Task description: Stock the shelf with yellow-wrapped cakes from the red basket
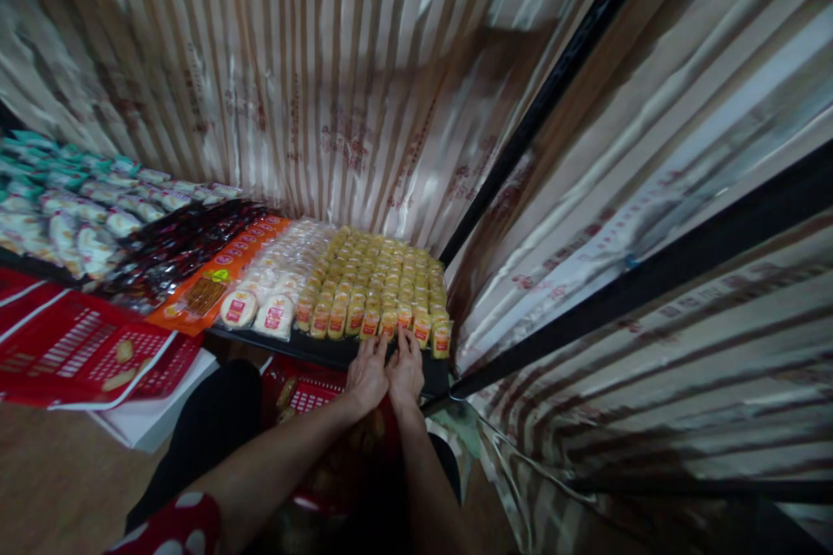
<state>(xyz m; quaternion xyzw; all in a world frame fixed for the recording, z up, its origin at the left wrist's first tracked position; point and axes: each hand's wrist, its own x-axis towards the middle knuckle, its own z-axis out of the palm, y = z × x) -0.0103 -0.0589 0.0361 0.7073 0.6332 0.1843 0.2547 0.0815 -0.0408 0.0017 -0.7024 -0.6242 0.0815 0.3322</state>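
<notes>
The black shelf (325, 350) ends in a dark front lip, closed off by a slanted black post (521, 139) to the right of it and striped foil sheeting (312, 69) behind it, with open room only in front of the lip, where a red basket (97, 351) sits to the left. Rows of small yellow packets (377, 286) fill the shelf's right end up to that lip, beside round white-wrapped cakes (277, 312). Both hands meet side by side at the lip (thumbs touching): the left hand (368, 377) and right hand (405, 373) lie flat, fingers extended and close together, fingertips touching the front row of packets, nothing clasped.
</notes>
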